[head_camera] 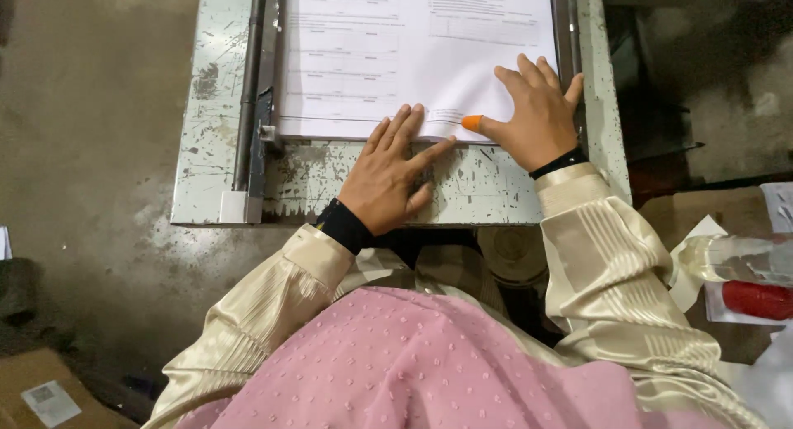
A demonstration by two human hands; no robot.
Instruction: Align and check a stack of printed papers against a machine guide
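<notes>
Both hands lie flat and open: left hand (388, 175) at the near edge of the white printed paper stack (413, 49), right hand (537, 115) on its right corner, holding nothing.

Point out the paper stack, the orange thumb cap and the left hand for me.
Paper stack (372, 57): head view, on the printed top sheet.
Orange thumb cap (472, 123): head view, on the cap at the right thumb's tip.
Left hand (388, 177): head view, on the back of the hand, flat at the stack's near edge.

Smooth matt paper stack (396, 57) lies on a scratched, paint-chipped metal table (487, 189).
</notes>
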